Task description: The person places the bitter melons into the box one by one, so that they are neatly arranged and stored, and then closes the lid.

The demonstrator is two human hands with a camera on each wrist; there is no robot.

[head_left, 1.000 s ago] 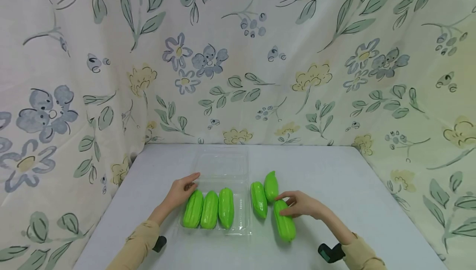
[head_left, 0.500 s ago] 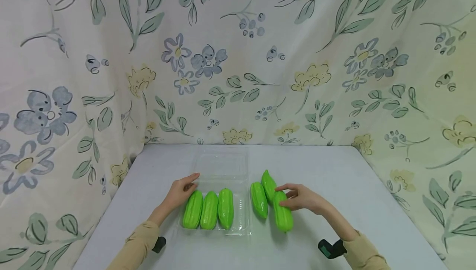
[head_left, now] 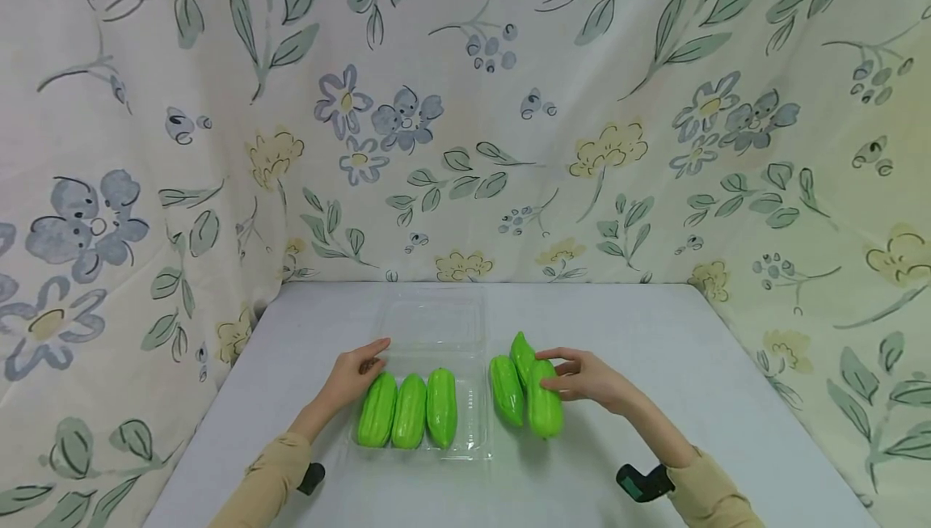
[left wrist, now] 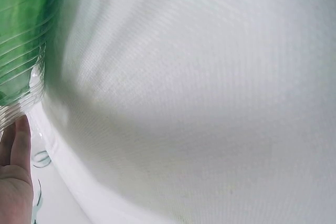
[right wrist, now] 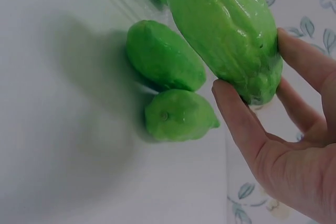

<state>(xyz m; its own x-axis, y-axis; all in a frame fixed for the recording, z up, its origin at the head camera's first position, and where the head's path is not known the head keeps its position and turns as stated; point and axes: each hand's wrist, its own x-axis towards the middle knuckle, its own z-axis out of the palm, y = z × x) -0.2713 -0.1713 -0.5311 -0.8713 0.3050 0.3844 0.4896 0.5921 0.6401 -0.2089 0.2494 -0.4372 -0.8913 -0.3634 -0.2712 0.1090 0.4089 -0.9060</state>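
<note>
My right hand [head_left: 592,378] pinches a shiny green ribbed gourd [head_left: 545,419] between thumb and fingers. In the right wrist view this gourd [right wrist: 226,30] is lifted above the table, tilted. Two more gourds lie touching below it, one darker [right wrist: 163,56] and one with a pointed tip [right wrist: 178,115]. To the left, three gourds [head_left: 410,411] stand side by side in the base of a clear plastic clamshell box [head_left: 476,419]. At its back left side rests my left hand [head_left: 349,373]; in the left wrist view straight fingers [left wrist: 21,145] touch the ribbed rim.
The box's clear lid [head_left: 432,322] lies folded back behind its base. A white cloth covers the table [head_left: 618,318]. Floral fabric [head_left: 465,107] hangs behind and at both sides. A dark device [head_left: 643,482] sits at the right wrist.
My right hand has raised the gourd and carried it away from me and slightly left. The pointed gourd behind it has shifted left against its neighbour. My left hand stays put.
</note>
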